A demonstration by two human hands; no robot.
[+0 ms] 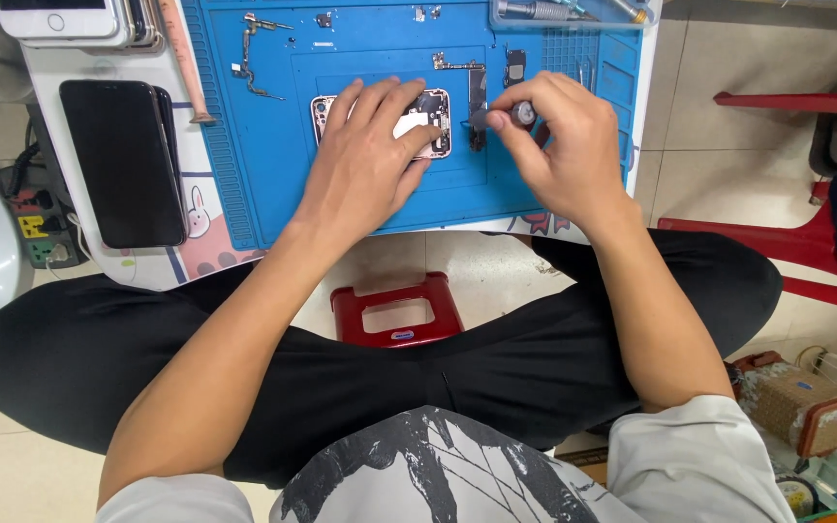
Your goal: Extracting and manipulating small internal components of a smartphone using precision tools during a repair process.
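From the head camera, a blue work mat covers a white table in the upper half of the frame, above a pale tiled floor; a red stool shows between the person's knees at centre.

One opened phone lies at upper centre on the mat. The left hand rests flat over it, fingers spread, hiding most of it. Just to its right, the right hand is pinched shut on one small screwdriver, whose tip seems to meet the phone's right edge, though the fingers blur this.

One dark phone lies at left and a stack of phones at upper left. Loose small parts dot the mat's top. Red chair legs stand at right.
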